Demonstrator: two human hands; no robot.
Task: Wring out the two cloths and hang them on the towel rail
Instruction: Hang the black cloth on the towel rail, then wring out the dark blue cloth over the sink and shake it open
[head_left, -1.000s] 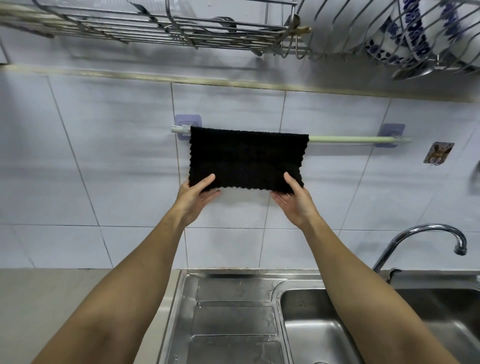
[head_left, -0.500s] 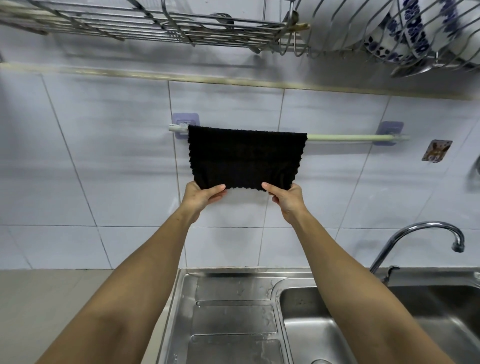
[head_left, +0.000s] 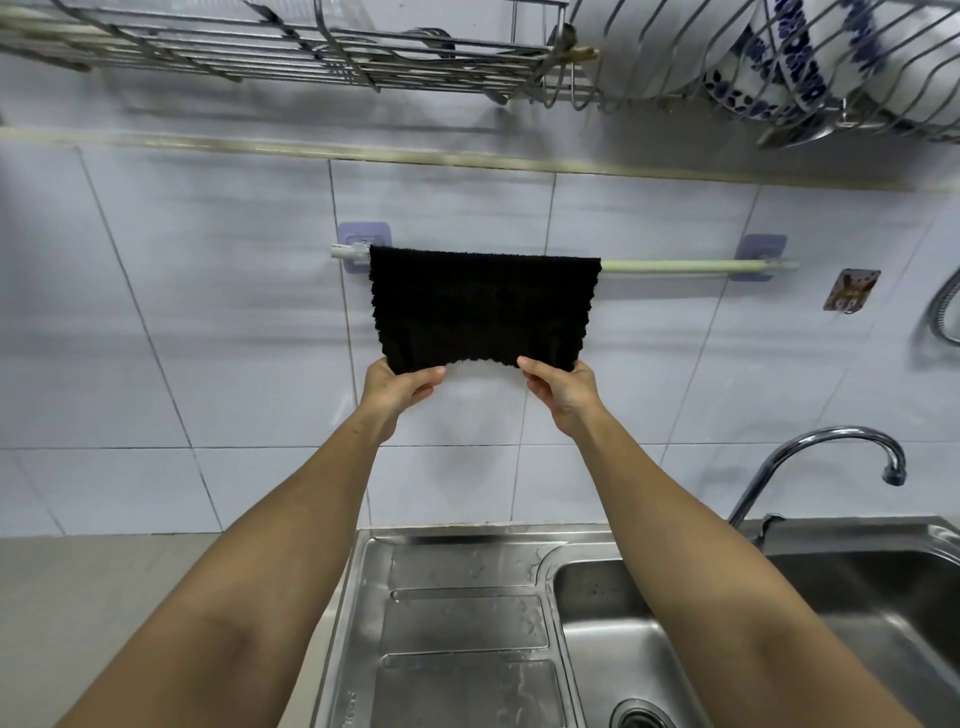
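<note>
Draped over the towel rail (head_left: 675, 266), the black cloth (head_left: 480, 309) looks soft, limp, likely damp-heavy; left hand (head_left: 397, 387) and right hand (head_left: 563, 389) fingers pinch its bottom corners, the sensible grip.

Both arms outstretched, fingers (head_left: 431, 375) pinched

Pale tiled wall (head_left: 208, 322), steel dish rack (head_left: 291, 57) overhead, steel sink (head_left: 467, 623) below.
</note>
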